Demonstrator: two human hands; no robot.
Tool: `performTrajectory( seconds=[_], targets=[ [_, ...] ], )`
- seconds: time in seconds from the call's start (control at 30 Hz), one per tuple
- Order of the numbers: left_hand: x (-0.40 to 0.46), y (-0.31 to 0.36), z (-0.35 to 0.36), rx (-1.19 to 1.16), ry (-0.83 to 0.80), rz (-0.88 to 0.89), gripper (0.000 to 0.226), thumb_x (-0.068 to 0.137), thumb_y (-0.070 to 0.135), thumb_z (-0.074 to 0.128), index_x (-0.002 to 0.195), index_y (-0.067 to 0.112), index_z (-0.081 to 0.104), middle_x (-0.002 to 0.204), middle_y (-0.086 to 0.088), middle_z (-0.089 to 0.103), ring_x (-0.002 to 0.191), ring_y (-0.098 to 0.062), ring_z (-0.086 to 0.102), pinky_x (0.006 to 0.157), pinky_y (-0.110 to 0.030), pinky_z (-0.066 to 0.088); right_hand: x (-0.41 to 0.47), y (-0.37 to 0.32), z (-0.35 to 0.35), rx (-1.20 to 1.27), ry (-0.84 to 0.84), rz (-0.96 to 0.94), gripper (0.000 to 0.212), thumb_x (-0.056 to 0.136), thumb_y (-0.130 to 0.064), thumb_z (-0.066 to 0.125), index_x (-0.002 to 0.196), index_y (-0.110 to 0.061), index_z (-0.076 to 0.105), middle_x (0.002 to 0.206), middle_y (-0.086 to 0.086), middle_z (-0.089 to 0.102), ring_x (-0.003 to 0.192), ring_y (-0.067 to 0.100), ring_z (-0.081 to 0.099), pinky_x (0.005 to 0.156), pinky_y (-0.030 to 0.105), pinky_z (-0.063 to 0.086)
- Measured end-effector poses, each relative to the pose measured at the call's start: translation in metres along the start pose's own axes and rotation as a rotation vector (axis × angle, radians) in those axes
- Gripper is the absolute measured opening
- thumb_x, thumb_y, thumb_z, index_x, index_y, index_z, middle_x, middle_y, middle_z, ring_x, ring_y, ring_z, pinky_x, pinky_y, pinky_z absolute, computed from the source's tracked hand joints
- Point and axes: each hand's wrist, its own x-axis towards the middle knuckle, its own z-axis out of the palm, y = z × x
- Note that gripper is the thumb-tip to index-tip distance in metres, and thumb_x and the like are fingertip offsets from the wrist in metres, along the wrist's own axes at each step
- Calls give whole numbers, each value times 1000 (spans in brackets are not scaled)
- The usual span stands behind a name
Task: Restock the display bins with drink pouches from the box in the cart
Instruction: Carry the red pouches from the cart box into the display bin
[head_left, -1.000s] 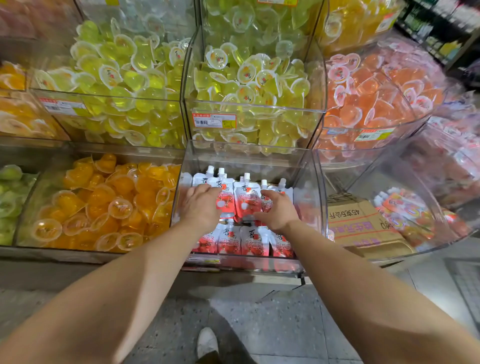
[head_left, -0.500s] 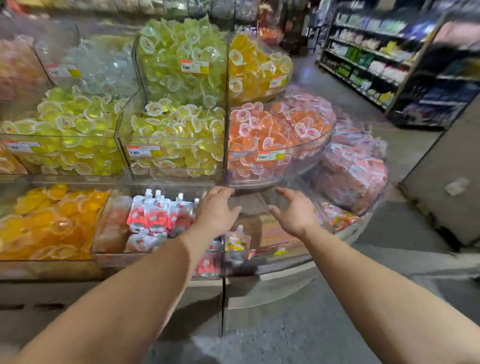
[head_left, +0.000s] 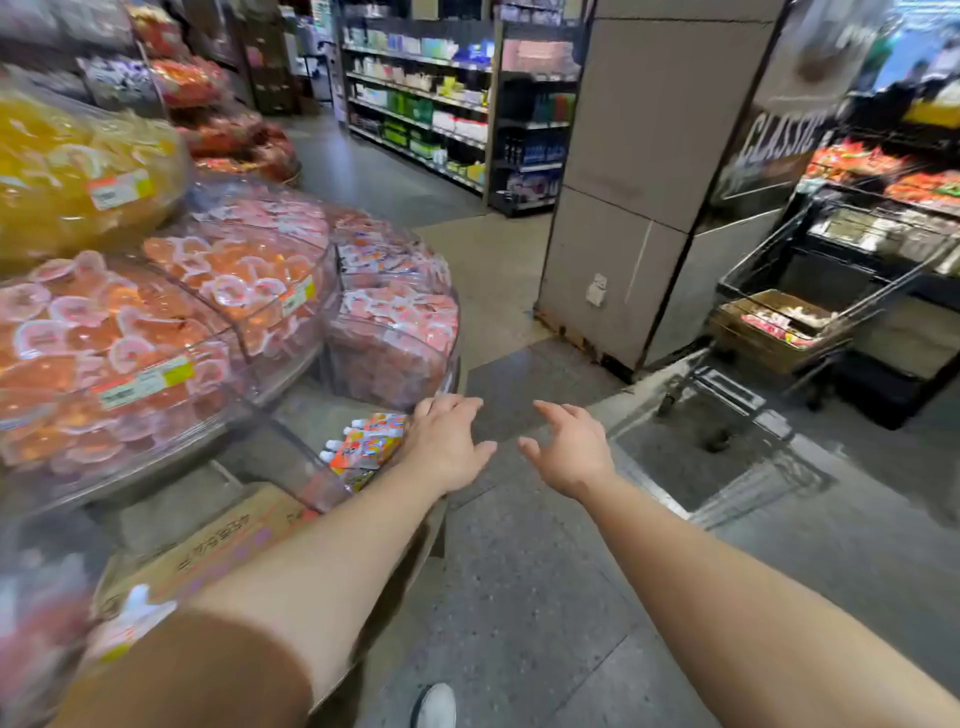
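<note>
Both hands empty. Left hand hangs palm-down with fingers loosely spread, just off the outer corner of the lowest display bin; right hand is beside it over the floor, fingers splayed and slightly curled, holding nothing. A few orange-and-white drink pouches lie at the right end of that clear bin, spouts pointing left, just beside the left hand; contact cannot be confirmed. The supply is well apart: an open cardboard box sits in the black wire cart at the far right, past the grey pillar, with red-and-white packs visible inside, blurred. Judgement on handling: pouches look like soft film bags filled with liquid or jelly, so limp, moderately heavy for their size, glossy and likely slippery when stacked. The rigid capped spout is the only firm feature. Best hold is probably several pouches gathered by their bodies between two cupped hands, or pinched at the spout necks; squeezing the middle hard risks stressing seams. A loose armful would likely slide apart in transit. Upper bins hold jelly cups, not relevant here.
</note>
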Motion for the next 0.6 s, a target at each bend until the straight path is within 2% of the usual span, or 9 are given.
performTrajectory(
  seconds=[0.2, 0.43, 0.6],
  targets=[
    [124, 86, 52, -54, -130, 181, 65, 89, 51, 55, 146, 29, 32, 151, 3, 32, 139, -24, 24, 112, -39, 24, 78, 95, -54, 2, 146, 222, 59, 90, -45, 57, 144, -33, 38, 148, 5, 38, 137, 27, 31, 112, 39, 32],
    [257, 164, 75, -30, -235, 386, 67, 89, 53, 53, 148, 31, 29, 152, 2, 32, 139, -25, 24, 113, -38, 22, 170, 166, -97, 46, 216, 397, 61, 90, -47, 55, 145, -35, 34, 151, 1, 36, 139, 25, 29, 112, 40, 32],
    [318, 241, 118, -28, -293, 501, 68, 88, 54, 56, 147, 29, 32, 150, 1, 35, 138, -25, 26, 114, -38, 24, 207, 236, -132, 79, 299, 532, 59, 91, -42, 57, 145, -33, 35, 148, 4, 38, 136, 28, 32, 111, 40, 32]
  ],
)
